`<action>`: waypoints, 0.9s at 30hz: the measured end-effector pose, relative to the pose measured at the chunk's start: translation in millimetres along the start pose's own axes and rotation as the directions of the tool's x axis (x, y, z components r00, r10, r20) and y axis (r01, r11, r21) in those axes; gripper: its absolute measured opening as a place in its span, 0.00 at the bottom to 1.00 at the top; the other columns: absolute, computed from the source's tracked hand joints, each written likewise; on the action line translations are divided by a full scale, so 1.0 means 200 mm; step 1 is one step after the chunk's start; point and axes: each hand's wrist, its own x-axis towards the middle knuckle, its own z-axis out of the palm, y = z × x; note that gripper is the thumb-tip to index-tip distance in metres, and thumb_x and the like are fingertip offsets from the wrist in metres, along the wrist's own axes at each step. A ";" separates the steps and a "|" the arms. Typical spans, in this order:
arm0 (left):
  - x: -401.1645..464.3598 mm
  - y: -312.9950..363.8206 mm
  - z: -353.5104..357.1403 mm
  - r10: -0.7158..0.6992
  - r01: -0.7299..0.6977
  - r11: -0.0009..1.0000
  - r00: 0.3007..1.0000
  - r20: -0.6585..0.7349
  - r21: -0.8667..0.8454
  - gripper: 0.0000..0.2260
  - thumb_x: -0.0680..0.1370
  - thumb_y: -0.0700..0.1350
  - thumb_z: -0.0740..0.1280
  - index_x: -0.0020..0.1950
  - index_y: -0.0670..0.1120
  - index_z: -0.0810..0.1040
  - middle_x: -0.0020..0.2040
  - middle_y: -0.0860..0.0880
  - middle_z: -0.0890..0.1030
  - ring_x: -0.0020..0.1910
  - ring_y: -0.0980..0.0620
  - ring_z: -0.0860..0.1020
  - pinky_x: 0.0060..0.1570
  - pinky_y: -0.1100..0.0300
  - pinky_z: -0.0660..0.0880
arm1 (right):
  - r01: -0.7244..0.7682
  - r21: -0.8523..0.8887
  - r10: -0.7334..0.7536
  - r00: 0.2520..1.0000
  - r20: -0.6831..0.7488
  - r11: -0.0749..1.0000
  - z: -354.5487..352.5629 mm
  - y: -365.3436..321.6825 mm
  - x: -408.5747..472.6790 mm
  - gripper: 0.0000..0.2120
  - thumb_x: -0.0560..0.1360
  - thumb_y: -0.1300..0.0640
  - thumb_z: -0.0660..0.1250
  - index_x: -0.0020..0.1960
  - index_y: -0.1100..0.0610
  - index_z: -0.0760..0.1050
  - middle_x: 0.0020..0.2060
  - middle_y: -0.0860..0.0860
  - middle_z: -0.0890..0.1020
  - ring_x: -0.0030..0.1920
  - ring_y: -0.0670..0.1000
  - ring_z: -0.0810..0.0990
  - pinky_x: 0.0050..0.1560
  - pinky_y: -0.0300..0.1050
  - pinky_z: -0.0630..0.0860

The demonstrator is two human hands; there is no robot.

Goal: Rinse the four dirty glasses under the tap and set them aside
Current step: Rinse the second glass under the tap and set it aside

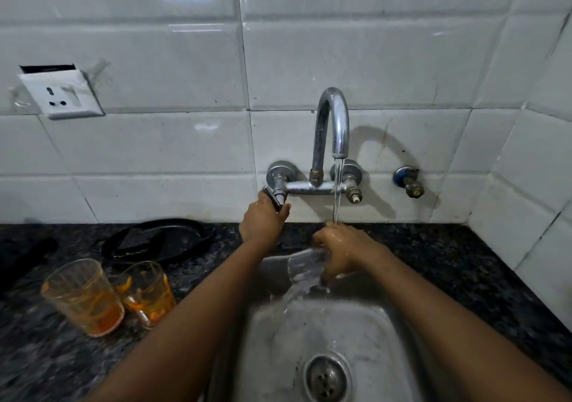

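— Which step is this?

— A rinse, I judge. Over the steel sink (356, 333), at lower centre of the frame, the right hand (342, 251) has its grip closed round a clear glass (305, 267), tipped on its side under the stream from the tap (332, 123); water spills out of it into the basin. The left hand (263, 220) has its grip round the tap's left handle (274, 198).

— And next?

— Probably turning the water off or down, then setting this glass aside and fetching another. Two dirty glasses (83, 296), streaked orange, stand on the dark desk (464, 277) at lower left, close together.

— What can't you make out?

— The fourth glass is nowhere in view. The held glass is blurred by water, its rim hard to trace. Whether the dirty pair touch, I cannot tell.
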 end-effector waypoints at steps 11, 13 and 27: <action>-0.16 -0.01 -0.12 0.140 -0.179 0.915 0.981 0.133 0.361 0.20 0.77 0.55 0.61 0.62 0.44 0.65 0.54 0.42 0.79 0.53 0.41 0.78 0.42 0.54 0.69 | -0.010 0.250 0.086 0.951 -0.297 0.968 -0.02 -0.14 -0.24 0.33 0.59 0.48 0.78 0.59 0.53 0.69 0.54 0.52 0.78 0.53 0.54 0.77 0.51 0.48 0.77; -0.27 -0.09 -0.16 0.108 -0.144 0.952 0.984 0.144 0.270 0.19 0.75 0.60 0.62 0.55 0.46 0.70 0.51 0.44 0.80 0.51 0.42 0.79 0.43 0.53 0.72 | 0.021 0.219 0.040 0.961 -0.273 0.975 -0.06 -0.19 -0.32 0.33 0.58 0.47 0.79 0.58 0.55 0.70 0.54 0.52 0.78 0.52 0.53 0.77 0.51 0.48 0.77; -0.84 -1.02 -0.80 -0.172 0.241 0.891 0.963 0.206 -0.386 0.10 0.74 0.45 0.69 0.35 0.42 0.79 0.30 0.47 0.83 0.28 0.54 0.80 0.32 0.59 0.74 | 0.270 -0.207 -0.340 0.749 -0.569 0.940 -0.20 -0.80 -0.41 0.28 0.62 0.56 0.76 0.59 0.50 0.72 0.52 0.51 0.78 0.54 0.55 0.72 0.42 0.45 0.71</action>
